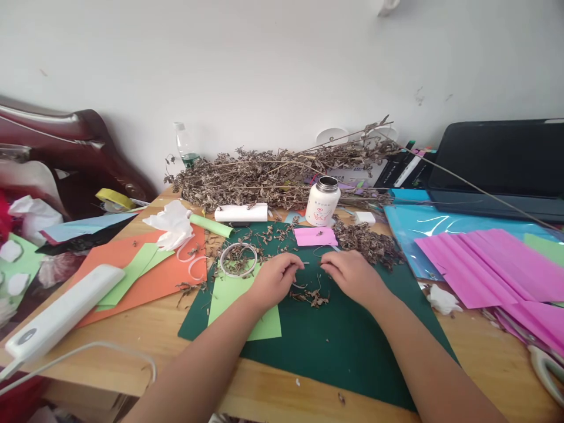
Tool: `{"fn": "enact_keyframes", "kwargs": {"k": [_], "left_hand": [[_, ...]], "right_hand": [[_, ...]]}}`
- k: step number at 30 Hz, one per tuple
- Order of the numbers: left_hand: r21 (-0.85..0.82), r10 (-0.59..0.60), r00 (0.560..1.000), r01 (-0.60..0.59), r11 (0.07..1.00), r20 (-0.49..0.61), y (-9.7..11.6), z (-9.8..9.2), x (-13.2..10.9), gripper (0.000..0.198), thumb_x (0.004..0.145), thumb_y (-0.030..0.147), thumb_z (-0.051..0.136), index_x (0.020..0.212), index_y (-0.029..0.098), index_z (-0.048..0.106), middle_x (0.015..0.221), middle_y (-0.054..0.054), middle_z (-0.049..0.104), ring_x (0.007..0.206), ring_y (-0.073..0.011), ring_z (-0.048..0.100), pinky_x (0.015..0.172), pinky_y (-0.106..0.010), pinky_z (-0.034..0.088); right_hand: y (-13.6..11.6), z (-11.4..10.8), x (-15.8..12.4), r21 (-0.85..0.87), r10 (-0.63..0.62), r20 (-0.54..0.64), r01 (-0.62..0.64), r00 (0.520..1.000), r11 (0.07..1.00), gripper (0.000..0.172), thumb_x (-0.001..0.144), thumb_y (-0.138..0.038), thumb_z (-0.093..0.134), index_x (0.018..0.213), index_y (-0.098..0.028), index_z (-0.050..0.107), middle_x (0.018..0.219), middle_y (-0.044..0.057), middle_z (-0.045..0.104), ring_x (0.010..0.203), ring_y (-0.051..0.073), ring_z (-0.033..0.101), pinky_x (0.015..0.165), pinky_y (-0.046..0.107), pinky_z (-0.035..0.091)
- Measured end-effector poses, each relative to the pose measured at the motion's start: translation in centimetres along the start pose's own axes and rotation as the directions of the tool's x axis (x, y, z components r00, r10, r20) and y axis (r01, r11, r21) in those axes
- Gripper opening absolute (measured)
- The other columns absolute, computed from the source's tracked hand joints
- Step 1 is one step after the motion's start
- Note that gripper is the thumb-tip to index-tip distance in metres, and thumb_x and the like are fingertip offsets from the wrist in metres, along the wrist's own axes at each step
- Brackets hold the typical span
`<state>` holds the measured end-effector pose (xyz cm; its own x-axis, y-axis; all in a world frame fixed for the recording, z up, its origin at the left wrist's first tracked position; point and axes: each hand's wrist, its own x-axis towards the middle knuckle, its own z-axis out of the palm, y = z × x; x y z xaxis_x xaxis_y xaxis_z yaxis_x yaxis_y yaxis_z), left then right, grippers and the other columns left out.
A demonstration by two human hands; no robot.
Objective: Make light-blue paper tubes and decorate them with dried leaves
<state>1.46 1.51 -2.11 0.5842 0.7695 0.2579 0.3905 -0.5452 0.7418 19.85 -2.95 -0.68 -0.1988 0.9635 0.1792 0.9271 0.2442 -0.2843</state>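
The wooden table [145,335] carries a dark green cutting mat [343,346] at its near edge. A heap of dried branches [264,176] lies along the far edge, and a black laptop [497,158] sits in the far right corner. Pink sheets [493,267] fan out by the right edge and orange paper [154,282] lies left of the mat.

On the mat's far half, the left hand [274,281] and right hand [350,276] sit close together. Each has its fingertips pinched on one end of a thin dry stem [308,264], which is barely visible between them. Loose leaf bits [312,298] lie just below.

At the mat's far edge stands a white bottle [322,202] whose red print is too small to read. A pink slip [315,236] lies just in front of it, and a tape ring [238,259] lies to the left.
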Motion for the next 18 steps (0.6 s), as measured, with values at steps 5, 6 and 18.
{"fn": "enact_keyframes", "kwargs": {"k": [5,6,18], "left_hand": [[0.036,0.13,0.985,-0.134,0.99,0.111,0.7,-0.1,0.0,0.025,0.077,0.014,0.037,0.096,0.022,0.052,0.091,0.0,0.06,0.08,-0.0118,0.054,0.071,-0.021,0.041],[0.059,0.134,0.983,-0.142,0.988,0.125,0.8,-0.2,0.0,0.025,0.076,0.015,0.039,0.095,0.023,0.053,0.091,0.001,0.06,0.082,-0.0125,0.054,0.071,-0.021,0.041],[0.108,0.069,0.983,-0.088,0.99,0.172,1.1,-0.7,0.0,0.017,0.074,0.02,0.045,0.086,0.021,0.057,0.082,0.0,0.061,0.076,-0.0115,0.054,0.07,-0.02,0.041]], "right_hand": [[-2.4,0.7,-0.3,0.225,-0.076,-0.061,0.088,0.995,0.97,0.01,0.079,-0.022,0.04,0.081,-0.02,0.049,0.074,0.001,0.058,0.07,0.014,0.051,0.062,0.024,0.037],[-2.6,0.8,-0.4,0.246,-0.08,-0.07,0.095,0.994,0.965,0.009,0.079,-0.021,0.039,0.081,-0.02,0.048,0.074,0.001,0.058,0.07,0.013,0.052,0.062,0.023,0.037],[-2.0,0.9,-0.4,0.123,-0.079,-0.034,0.083,0.996,0.989,0.018,0.079,-0.031,0.04,0.069,-0.021,0.051,0.063,-0.001,0.058,0.062,0.013,0.051,0.057,0.025,0.034]]}}
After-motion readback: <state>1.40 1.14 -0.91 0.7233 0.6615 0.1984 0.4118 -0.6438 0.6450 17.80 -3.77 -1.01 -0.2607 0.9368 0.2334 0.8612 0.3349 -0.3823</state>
